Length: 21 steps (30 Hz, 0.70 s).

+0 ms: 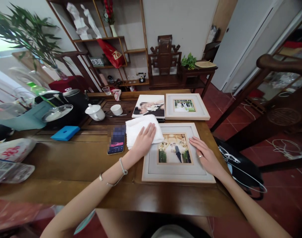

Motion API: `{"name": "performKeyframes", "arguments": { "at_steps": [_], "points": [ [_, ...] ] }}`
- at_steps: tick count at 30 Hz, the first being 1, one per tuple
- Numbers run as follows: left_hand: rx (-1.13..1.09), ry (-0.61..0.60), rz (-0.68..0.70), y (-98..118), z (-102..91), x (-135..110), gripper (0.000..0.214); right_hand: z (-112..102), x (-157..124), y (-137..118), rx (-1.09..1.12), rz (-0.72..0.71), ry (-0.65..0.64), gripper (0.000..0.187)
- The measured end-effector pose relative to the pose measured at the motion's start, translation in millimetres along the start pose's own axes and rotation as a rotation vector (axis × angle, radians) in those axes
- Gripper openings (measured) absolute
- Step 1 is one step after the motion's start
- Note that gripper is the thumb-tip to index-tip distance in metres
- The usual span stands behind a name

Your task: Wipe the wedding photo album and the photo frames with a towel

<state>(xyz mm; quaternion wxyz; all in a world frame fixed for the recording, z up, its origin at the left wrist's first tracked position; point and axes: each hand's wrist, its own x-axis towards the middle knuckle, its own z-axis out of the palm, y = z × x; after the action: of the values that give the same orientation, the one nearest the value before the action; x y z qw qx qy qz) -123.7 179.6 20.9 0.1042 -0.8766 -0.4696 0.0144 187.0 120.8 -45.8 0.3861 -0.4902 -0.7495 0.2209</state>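
Observation:
My left hand [143, 140] rests palm down on a folded white cloth [134, 127], its fingers stretched out flat. The cloth covers the upper left corner of a white picture frame [151, 168] with a pale wood edge. Inside the frame is a wedding photo [175, 148]. My right hand [207, 155], with a ring on one finger, lies against the frame's right side, fingers extended onto its inner border. Left of the cloth lies a phone [116, 140] with a lit screen.
Behind lie a second framed photo [205, 112] and a photo panel [153, 100]. A lidded white cup [95, 112] and small white bowl [116, 109] stand on the tea tray. Farther left are a blue box [65, 133], black pan [50, 120] and plastic bags [14, 148]. A wooden chair [272, 112] stands right.

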Motion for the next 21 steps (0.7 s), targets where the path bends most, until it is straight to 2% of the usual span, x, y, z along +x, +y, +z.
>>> {"name": "performKeyframes", "arguments": {
  "at_steps": [4,8,11,14,17,21],
  "points": [
    [-0.055,0.029,0.077,22,8.3,-12,0.071,-1,0,-1,0.009,0.011,0.0,0.046],
    [-0.124,-0.054,0.103,50,-8.2,-51,0.071,-2,0,-1,0.002,0.016,-0.011,0.046],
    [-0.196,-0.084,0.182,74,-23.3,-88,0.071,-2,0,-2,-0.001,0.019,-0.023,0.047],
    [-0.265,-0.09,0.254,85,-29.5,-107,0.072,-2,0,-3,-0.003,0.032,-0.017,0.047],
    [-0.301,-0.087,0.216,74,-23.3,-93,0.078,-2,-1,-5,-0.005,0.035,-0.009,0.047],
    [-0.248,-0.012,0.124,44,-7.2,-44,0.082,-2,-1,-5,-0.008,0.022,-0.004,0.048]
  ]
}}
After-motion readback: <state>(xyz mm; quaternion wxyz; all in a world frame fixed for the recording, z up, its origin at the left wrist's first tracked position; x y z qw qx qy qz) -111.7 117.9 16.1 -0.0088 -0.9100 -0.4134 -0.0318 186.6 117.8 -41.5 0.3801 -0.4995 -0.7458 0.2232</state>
